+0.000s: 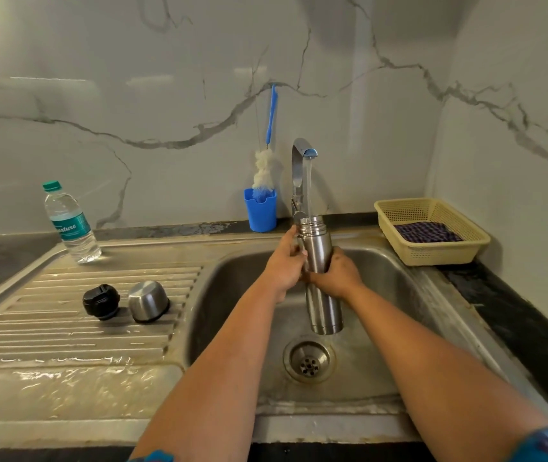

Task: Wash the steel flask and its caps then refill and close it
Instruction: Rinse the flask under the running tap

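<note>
Rinse or fill stage, I'd say: both the left hand (pixel 285 266) and right hand (pixel 338 274) have fingers wrapped round the steel flask (pixel 319 271), held upright over the sink (pixel 382 261) with its mouth under the running tap (pixel 303 168). Next up is probably the black inner cap (pixel 101 301) and steel cap (pixel 148 301), waiting on the drainboard at the sink's left edge.

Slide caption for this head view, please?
Both hands hold open steel flask under running tap.
</note>
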`<state>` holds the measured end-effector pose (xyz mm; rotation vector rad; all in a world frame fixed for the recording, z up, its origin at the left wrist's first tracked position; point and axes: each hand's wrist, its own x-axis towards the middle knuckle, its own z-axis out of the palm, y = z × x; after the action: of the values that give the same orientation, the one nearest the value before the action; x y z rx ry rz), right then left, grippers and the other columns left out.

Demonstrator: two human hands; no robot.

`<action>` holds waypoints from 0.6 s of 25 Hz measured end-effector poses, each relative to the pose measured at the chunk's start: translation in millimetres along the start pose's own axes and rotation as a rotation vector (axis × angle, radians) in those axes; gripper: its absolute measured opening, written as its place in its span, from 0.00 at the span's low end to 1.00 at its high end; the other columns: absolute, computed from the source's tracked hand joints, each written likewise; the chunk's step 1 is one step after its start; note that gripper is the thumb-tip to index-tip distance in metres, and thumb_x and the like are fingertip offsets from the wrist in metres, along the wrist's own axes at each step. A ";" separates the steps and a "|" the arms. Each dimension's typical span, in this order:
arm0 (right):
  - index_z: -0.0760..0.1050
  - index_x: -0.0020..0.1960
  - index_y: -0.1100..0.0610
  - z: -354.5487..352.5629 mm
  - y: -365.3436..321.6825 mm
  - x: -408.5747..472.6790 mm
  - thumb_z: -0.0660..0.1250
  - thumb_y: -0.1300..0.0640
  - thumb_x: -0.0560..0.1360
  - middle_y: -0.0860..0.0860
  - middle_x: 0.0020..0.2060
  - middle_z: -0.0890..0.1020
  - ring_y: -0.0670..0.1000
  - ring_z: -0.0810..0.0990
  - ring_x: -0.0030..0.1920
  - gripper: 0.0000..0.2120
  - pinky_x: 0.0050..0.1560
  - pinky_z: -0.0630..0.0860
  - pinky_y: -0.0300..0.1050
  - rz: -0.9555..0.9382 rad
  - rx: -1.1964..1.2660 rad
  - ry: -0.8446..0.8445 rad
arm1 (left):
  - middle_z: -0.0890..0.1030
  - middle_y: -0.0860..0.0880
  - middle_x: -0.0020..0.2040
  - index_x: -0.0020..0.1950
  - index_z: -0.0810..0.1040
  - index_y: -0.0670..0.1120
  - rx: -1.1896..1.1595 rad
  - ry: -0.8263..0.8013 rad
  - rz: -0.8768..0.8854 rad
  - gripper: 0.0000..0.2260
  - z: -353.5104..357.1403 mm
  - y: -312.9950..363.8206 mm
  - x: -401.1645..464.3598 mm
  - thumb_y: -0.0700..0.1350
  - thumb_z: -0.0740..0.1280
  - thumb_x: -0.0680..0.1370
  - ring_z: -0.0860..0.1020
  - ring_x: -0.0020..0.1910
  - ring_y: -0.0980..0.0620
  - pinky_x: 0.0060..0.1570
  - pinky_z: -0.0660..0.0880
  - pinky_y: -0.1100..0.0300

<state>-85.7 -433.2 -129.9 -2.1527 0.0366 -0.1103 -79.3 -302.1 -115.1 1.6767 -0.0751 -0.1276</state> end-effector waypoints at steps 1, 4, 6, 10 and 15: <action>0.65 0.67 0.57 0.5 0.5 0.1 0.77 0.51 0.67 0.55 0.59 0.77 0.55 0.78 0.58 0.35 0.52 0.74 0.45 -0.017 -0.008 0.007 | 0.73 0.47 0.71 0.80 0.54 0.59 0.045 0.029 0.018 0.28 -0.9 -6.2 -0.9 0.40 0.59 0.84 0.76 0.64 0.49 0.65 0.74 0.46; 0.62 0.69 0.56 3.3 -0.8 1.3 0.77 0.53 0.68 0.56 0.61 0.76 0.56 0.77 0.60 0.36 0.55 0.73 0.47 -0.036 -0.037 -0.002 | 0.73 0.49 0.72 0.79 0.58 0.57 0.045 0.023 0.034 0.26 -7.1 -22.2 2.4 0.39 0.58 0.83 0.75 0.66 0.49 0.63 0.75 0.50; 0.59 0.70 0.56 6.2 -1.9 0.6 0.76 0.54 0.68 0.56 0.62 0.75 0.56 0.76 0.61 0.38 0.55 0.72 0.46 -0.033 -0.037 -0.025 | 0.73 0.51 0.71 0.79 0.60 0.57 0.055 0.021 0.033 0.27 -10.8 -25.3 3.3 0.36 0.57 0.83 0.74 0.67 0.50 0.59 0.76 0.55; 0.58 0.71 0.55 7.7 0.2 3.8 0.76 0.55 0.69 0.55 0.62 0.75 0.56 0.75 0.61 0.38 0.55 0.72 0.46 -0.036 -0.051 -0.027 | 0.72 0.51 0.72 0.78 0.62 0.59 0.093 0.044 0.048 0.32 -10.8 -31.0 8.7 0.32 0.58 0.79 0.72 0.69 0.48 0.67 0.73 0.47; 0.55 0.73 0.55 6.3 -0.2 8.8 0.77 0.55 0.67 0.55 0.63 0.74 0.56 0.75 0.62 0.43 0.60 0.72 0.50 -0.063 -0.059 -0.006 | 0.73 0.50 0.71 0.77 0.65 0.57 0.050 0.083 0.094 0.31 -9.2 -31.0 8.6 0.31 0.59 0.78 0.74 0.67 0.50 0.65 0.75 0.47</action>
<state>-76.3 -428.4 -132.6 -2.2139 -0.0323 -0.1410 -70.4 -290.7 -145.2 1.7233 -0.0950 0.0154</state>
